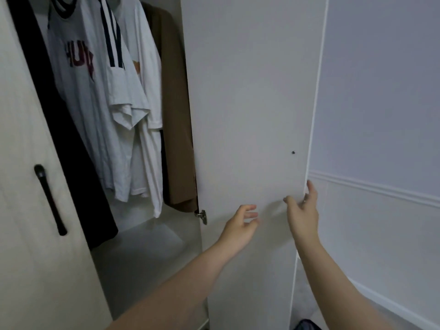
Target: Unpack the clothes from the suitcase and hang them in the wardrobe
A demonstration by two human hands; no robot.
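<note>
Head view, standing at the white laminate wardrobe [147, 253]. Garments hang inside on the rail: a white T-shirt with dark red lettering [83, 75], a white shirt with navy stripes [119, 75], a plain white T-shirt with an orange print [147, 91], a brown coat [175, 115], and a black garment [59, 120] nearest the closed left door, which carries a black bar handle [50, 198]. The suitcase itself is not in view; a dark object at the bottom edge could be part of it, cannot confirm.

Right hand [303, 210] is at the free edge of the open white right-hand door panel [250, 103]: thumb on the inner face, fingers reaching round the edge. Fingers look loosely extended rather than clamped, though the far side of the edge is hidden. Left hand [242, 222] is relaxed, fingers slightly spread, at or just off the panel's inner face, holding nothing.

Judgement: clothes appear hung; step in hand is probably moving the door, likely closing it.

To do it well:
- Grip the edge firmly with the right hand, guide with the left palm flat on the panel.
- Swing slowly about the metal hinge [202, 215].
- Check the brown coat's hem, which hangs just beside the hinge side, so it is not trapped.
- Withdraw fingers from the edge before the door meets the frame.
</note>
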